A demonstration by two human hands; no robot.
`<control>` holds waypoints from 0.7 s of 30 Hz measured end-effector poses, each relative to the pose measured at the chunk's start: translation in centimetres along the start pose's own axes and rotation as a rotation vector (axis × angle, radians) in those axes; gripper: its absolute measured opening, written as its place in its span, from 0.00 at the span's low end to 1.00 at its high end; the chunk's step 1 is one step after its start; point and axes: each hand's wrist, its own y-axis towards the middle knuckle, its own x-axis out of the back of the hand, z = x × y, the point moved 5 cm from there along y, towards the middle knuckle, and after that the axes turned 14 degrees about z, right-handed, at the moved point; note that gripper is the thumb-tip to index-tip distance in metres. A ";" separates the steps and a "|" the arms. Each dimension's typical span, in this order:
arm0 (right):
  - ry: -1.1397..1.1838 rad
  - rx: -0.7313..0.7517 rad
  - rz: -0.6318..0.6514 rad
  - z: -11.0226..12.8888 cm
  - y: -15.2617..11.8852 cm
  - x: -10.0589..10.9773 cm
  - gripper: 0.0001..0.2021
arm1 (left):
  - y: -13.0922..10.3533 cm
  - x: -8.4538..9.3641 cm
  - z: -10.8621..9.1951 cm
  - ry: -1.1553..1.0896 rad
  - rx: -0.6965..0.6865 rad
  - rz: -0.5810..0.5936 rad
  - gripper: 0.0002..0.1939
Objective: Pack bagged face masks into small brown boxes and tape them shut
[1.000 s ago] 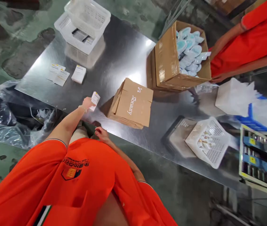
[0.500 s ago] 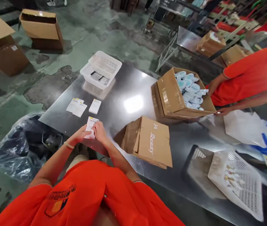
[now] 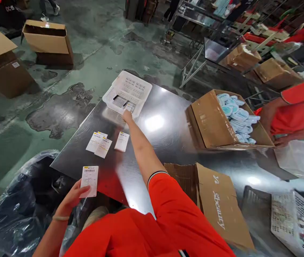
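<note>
My left hand (image 3: 74,194) grips a stack of white printed cards (image 3: 89,180), its thumb across the front. My right arm is stretched over the metal table (image 3: 168,139), and my right hand (image 3: 126,116) is at the near rim of the white perforated basket (image 3: 111,100). Its fingers pinch a small printed card (image 3: 129,106). Dark-edged items lie inside the basket. Nearer to me, overlapping cards (image 3: 103,147) and a separate card pile (image 3: 121,141) rest on the table.
Flattened cardboard (image 3: 221,203) lies at right, with a basket of small items (image 3: 288,221) beyond. Another person's hands touch an open carton (image 3: 213,117) of pale blue-white pieces. A plastic-lined bin (image 3: 20,189) stands at left; cartons (image 3: 50,39) are on the floor.
My right hand has left the stack and reached forward to the basket with a card. My left hand keeps the stack, now lower left in view. The view has shifted.
</note>
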 end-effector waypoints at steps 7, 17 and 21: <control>-0.178 -0.066 0.135 -4.6 -6.8 -5.0 0.17 | 0.6 0.1 -0.7 -0.053 0.020 -0.008 0.30; -0.020 0.295 -0.299 1.0 -8.0 8.5 0.19 | 3.2 -1.9 -2.9 -0.167 -0.025 0.165 0.41; 0.019 0.268 -0.334 2.8 -5.3 13.1 0.18 | 4.0 -5.2 -4.5 -0.256 -0.103 0.336 0.47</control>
